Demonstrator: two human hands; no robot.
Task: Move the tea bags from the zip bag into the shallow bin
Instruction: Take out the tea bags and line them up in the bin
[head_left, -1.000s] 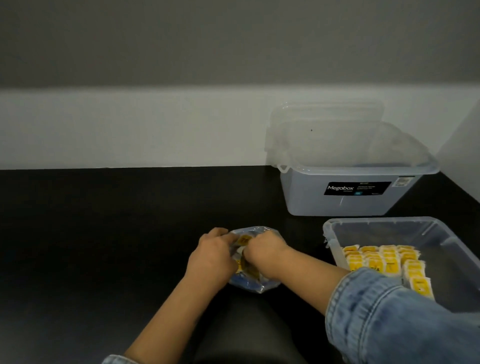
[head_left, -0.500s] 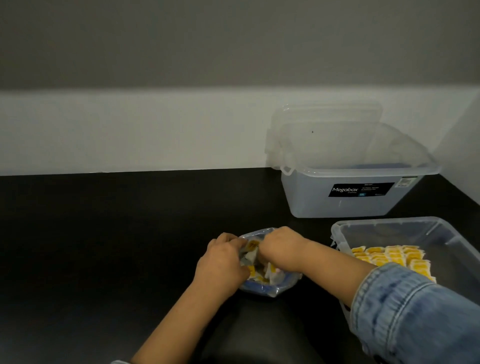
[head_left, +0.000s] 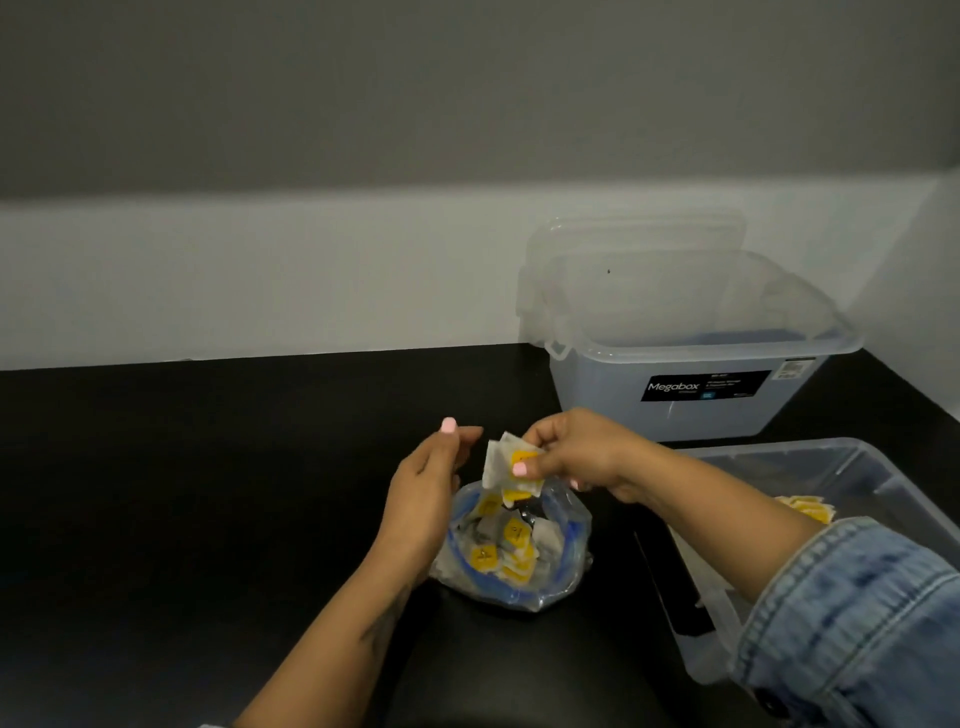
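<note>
The right hand (head_left: 576, 457) is pinching a small clump of tea bags (head_left: 506, 467) between thumb and fingers, holding them just above the mouth of the zip bag (head_left: 566, 519), which is sitting on the black bench (head_left: 208, 493) at the scene's centre. The left hand (head_left: 426, 499) is resting against the zip bag's 9 o'clock side with fingers relaxed and spread, gripping nothing. More tea bags are lying loose inside the zip bag. These paper sachets are probably very light, soft and crushable, so a gentle pinch at a flat corner looks best. The zip bag's film is likely limp and slippery, needing steadying at its rim. The shallow bin (head_left: 852, 467) is waiting at 3 o'clock, already holding some tea bags; its low near wall is leaving open room. A taller storage box (head_left: 691, 395) is standing at 1 o'clock.
</note>
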